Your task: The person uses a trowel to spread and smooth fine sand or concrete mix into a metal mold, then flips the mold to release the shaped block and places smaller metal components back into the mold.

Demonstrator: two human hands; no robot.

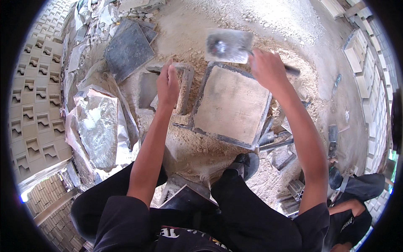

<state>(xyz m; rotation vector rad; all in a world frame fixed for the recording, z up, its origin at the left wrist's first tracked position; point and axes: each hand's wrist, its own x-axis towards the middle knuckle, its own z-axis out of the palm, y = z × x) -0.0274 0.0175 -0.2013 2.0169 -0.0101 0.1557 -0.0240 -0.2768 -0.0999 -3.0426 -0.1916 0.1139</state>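
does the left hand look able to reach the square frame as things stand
Likely yes: the left hand looks empty, and the square frame lies just to its right, with only the trough's wall between.

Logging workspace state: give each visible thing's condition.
Trowel: held, blade blurred
Right hand: closed around trowel handle
Left hand: open, nothing visible held
Square mould: filled, surface roughly level
Rectangular trough: open-topped
Bag: open, white powder inside
Dark square plate: overlapping another

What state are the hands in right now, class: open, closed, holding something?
Left hand: open, nothing visible in it.
Right hand: closed, holding a trowel.
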